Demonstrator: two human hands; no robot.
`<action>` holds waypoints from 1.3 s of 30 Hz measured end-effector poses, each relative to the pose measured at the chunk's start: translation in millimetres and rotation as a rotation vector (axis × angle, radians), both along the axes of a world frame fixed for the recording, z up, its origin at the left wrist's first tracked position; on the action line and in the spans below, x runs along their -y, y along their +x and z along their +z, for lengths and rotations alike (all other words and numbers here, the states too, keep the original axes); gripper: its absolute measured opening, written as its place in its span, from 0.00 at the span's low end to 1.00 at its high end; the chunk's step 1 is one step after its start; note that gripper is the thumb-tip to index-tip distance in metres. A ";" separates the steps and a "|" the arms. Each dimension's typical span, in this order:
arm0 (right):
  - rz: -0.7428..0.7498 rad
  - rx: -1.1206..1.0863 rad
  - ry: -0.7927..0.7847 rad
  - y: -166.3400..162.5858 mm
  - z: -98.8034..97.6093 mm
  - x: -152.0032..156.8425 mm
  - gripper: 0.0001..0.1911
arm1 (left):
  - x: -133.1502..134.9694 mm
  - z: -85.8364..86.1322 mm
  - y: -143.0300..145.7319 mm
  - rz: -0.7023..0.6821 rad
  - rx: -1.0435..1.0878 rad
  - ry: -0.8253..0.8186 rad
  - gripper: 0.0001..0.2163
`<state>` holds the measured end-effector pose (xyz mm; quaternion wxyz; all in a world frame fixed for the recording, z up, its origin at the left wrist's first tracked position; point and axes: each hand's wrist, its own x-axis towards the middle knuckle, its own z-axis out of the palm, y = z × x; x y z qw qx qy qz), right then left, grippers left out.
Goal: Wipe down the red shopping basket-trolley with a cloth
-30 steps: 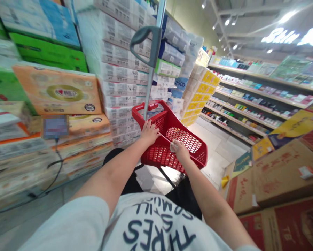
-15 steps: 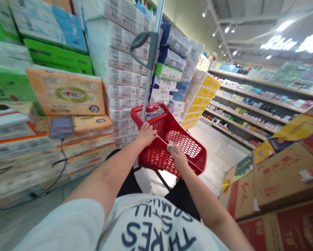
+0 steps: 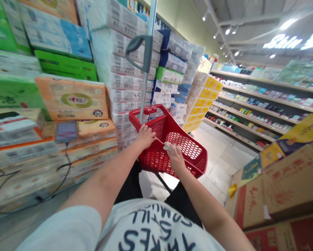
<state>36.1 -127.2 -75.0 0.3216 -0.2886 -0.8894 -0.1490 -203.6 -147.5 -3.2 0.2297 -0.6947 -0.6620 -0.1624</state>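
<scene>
A red plastic shopping basket point(image 3: 187, 150) stands in front of me in a shop aisle, with a grey pull handle point(image 3: 143, 52) rising from its near end. My left hand point(image 3: 145, 136) rests on the basket's near rim, fingers curled over it beside the handle pole. My right hand point(image 3: 174, 155) is closed on a small crumpled white cloth or tissue point(image 3: 167, 146) pressed against the rim. The basket's inside looks empty where I can see it.
Tall stacks of packaged tissue point(image 3: 67, 97) fill the left side, with a black cable point(image 3: 28, 195) on the floor. Brown cardboard boxes point(image 3: 281, 188) stand at the right. Stocked shelves point(image 3: 252, 104) run along the far right; tiled floor point(image 3: 219, 164) lies beyond the basket.
My right hand with the white cloth has slid a little to the left along the rim, towards my left hand. The view has shifted slightly; the left hand stays on the rim.
</scene>
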 end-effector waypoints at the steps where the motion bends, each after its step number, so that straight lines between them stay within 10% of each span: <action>1: 0.039 0.088 0.039 0.3 -4.3 3.2 0.23 | 0.4 0.8 0.8 0.002 0.000 -0.006 0.14; 39: 0.069 0.386 -0.163 -15.4 -28.5 19.5 0.16 | 2.5 1.0 15.6 -0.031 0.051 0.012 0.13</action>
